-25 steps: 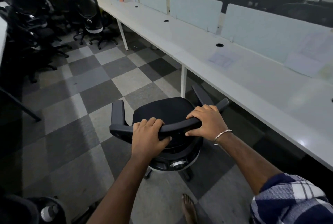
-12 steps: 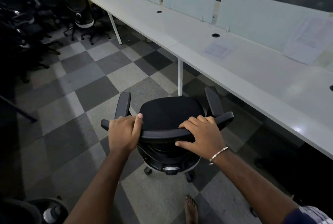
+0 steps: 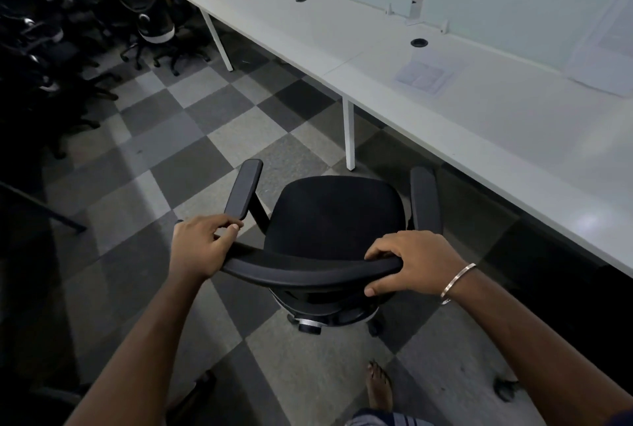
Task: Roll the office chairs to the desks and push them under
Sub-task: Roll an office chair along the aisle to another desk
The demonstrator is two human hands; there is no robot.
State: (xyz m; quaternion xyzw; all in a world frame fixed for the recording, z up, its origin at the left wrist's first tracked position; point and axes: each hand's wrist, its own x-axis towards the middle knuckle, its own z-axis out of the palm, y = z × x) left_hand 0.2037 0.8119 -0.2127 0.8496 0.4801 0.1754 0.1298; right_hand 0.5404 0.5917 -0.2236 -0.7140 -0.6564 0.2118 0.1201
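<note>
Both hands hold the curved top bar of the black office chair. The left hand has its grip curled round the bar's left end, and the right hand is clamped on the right end, thumb under, fingers over. A thin bracelet sits on the right wrist. The chair's seat lies just past the grip, on the checkered floor. Beyond the chair and off to the right of the grip runs the long white worktop, with its white leg close in front of the seat. Far off past the left hand, more black chairs stand together.
</note>
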